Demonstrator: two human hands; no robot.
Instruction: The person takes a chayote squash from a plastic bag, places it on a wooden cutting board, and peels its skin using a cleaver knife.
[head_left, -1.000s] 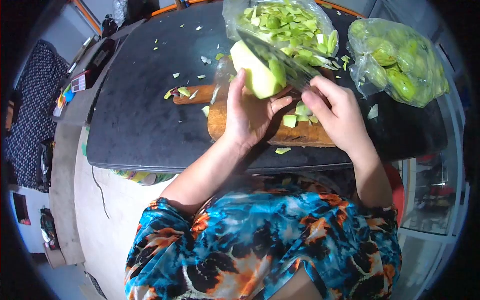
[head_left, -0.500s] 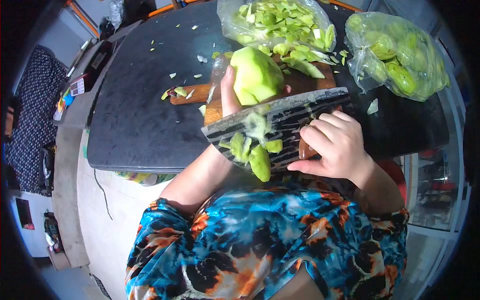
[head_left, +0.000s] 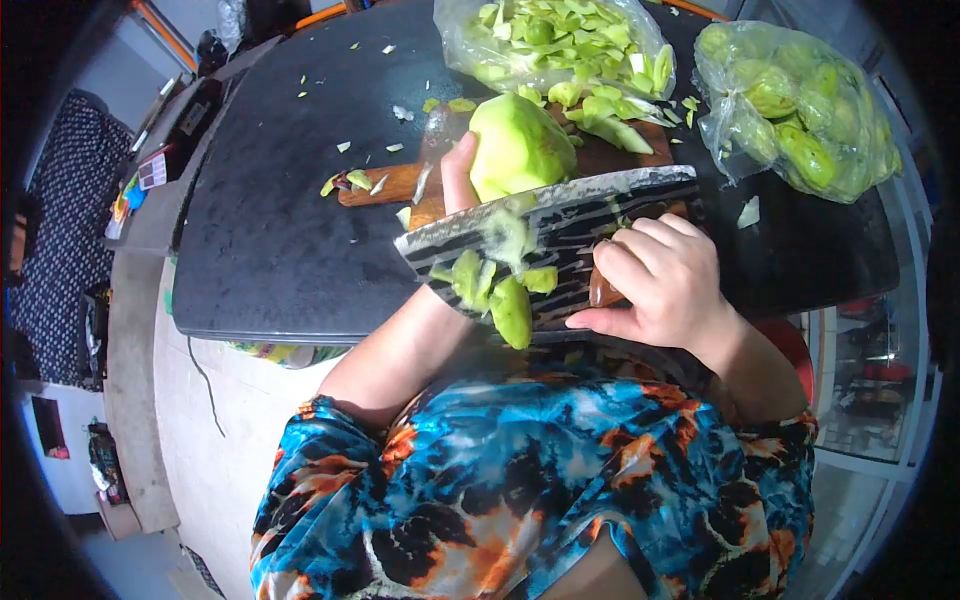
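My left hand (head_left: pixel 459 172) is closed around a large, pale green peeled fruit (head_left: pixel 520 148), its thumb on the left side and its other fingers hidden behind the cleaver. The fruit is above a wooden cutting board (head_left: pixel 385 186). My right hand (head_left: pixel 662 278) grips the brown wooden handle of a broad cleaver (head_left: pixel 590 225). The cleaver's dark blade slants across in front of the fruit, its bright edge toward the fruit's lower side. Several green peelings (head_left: pixel 512 312) cling to the blade's face. Whether the edge touches the fruit I cannot tell.
A clear plastic bag (head_left: pixel 452 45) heaped with green peelings lies at the back of the dark table (head_left: pixel 270 250). Another bag (head_left: pixel 800 110) with several unpeeled green fruits is at the right. Loose peelings (head_left: pixel 610 125) and scraps lie on the board and table.
The fruit has turned slightly in my left hand and moved a little right. The cleaver has shifted slightly left and up, carrying the peelings on its blade.
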